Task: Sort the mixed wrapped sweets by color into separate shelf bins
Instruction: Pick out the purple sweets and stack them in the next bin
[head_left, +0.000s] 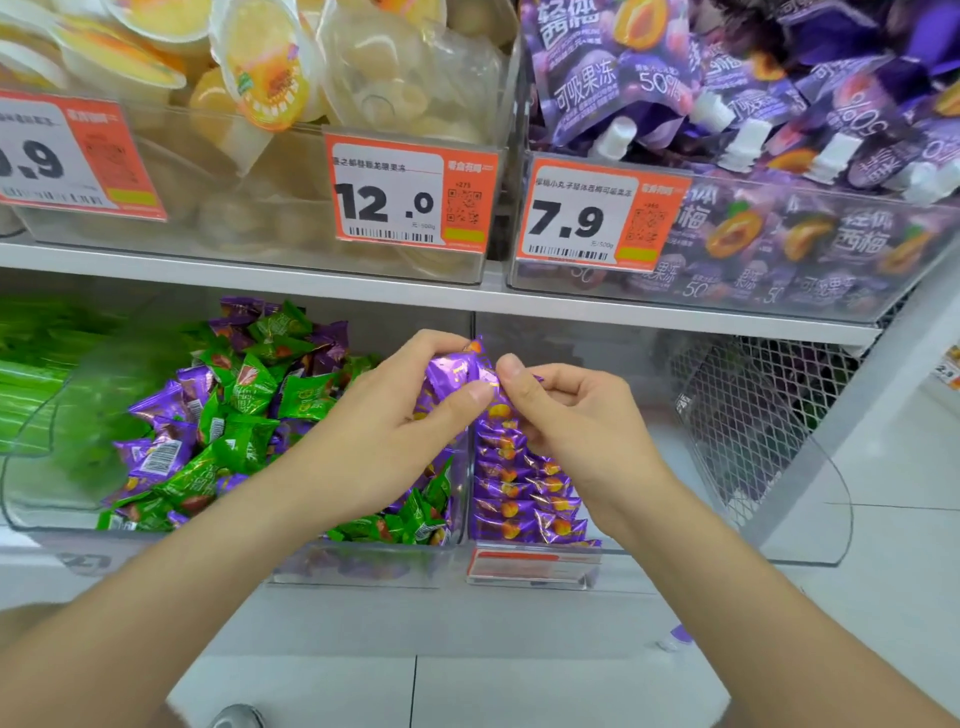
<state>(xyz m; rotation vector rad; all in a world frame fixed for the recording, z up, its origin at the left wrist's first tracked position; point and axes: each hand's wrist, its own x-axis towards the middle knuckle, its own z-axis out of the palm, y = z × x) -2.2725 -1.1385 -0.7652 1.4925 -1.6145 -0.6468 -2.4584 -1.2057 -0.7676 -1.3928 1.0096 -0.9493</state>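
Left hand: fingers curled round purple wrapped sweets, above the divider.
Right hand: pinches the same sweets.
Mixed bin: left of divider, green and purple.

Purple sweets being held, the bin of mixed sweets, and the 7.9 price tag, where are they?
purple sweets (454, 370): head view, shiny wrapper at the top of the bunch.
mixed-sweets bin (358, 566): head view, clear front wall.
7.9 price tag (566, 221): head view, on the big black numbers.

Price tag reads 12.0; price tag 7.9; purple pouch 50%.
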